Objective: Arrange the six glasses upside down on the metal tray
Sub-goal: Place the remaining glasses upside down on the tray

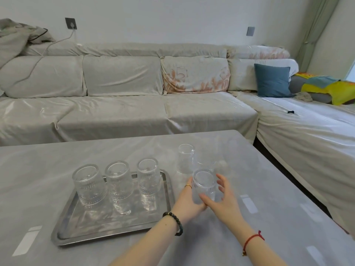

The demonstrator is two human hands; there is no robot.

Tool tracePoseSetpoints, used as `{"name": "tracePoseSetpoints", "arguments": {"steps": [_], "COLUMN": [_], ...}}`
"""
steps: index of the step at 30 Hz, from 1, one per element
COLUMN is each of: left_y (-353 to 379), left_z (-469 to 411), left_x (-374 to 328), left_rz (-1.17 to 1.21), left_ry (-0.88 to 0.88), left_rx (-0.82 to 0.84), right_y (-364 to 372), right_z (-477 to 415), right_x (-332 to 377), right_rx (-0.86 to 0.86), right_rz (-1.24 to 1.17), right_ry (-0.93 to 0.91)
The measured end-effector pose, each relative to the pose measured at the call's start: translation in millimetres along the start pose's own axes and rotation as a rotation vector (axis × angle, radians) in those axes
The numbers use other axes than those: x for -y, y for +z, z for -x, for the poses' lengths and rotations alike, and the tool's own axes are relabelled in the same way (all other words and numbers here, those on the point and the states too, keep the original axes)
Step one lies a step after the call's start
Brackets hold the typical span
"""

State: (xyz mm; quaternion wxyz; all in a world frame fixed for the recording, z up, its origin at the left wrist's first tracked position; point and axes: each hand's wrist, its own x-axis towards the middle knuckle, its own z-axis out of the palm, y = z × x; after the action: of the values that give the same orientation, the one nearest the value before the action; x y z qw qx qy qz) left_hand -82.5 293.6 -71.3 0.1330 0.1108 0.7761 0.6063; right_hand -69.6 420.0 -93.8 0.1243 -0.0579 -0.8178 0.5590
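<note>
Glasses were the whole deal here, and from the head cam three of them sat upside down in a row along the far side of the metal tray [63,230]: the left glass [88,185], the middle glass [119,181] and the right glass [148,178], close together, near half of the tray bare. The tray sat on a grey table [269,227], off to the left of both hands.

The held glass [203,186] was just off the tray's right edge, raised a bit, blurry, so honestly couldn't tell which way up it was. The left hand [189,203] wrapped it from the left side and below, fingers curled round the wall, ring on one finger, dark bead bracelet [175,221] on that wrist. The right hand [221,200] came in from the right with fingers spread wide, thumb against the lower wall, red string [252,239] on the wrist.

Just beyond the fingertips stood the far glass [186,159] on the table, apart from the tray. More faint, smeary glass shapes right of it, couldn't count them. Sofa [123,104] behind the table.
</note>
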Motion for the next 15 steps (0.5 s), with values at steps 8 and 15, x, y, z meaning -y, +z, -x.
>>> {"name": "tracePoseSetpoints", "arguments": {"steps": [8,15], "left_y": [5.9,-20.7], "left_z": [-12.8,-4.2], "left_x": [19.6,-3.2], "left_rz": [-0.074,0.136], "left_ry": [0.029,0.122], "left_rx": [-0.080,-0.161], "right_y": [9.4,20.7], "right_z": [-14.5,-11.7], "right_x": [-11.9,28.9], "right_rx": [0.042,-0.030], "right_rz": [-0.024,-0.132], "right_ry": [0.069,-0.063]}}
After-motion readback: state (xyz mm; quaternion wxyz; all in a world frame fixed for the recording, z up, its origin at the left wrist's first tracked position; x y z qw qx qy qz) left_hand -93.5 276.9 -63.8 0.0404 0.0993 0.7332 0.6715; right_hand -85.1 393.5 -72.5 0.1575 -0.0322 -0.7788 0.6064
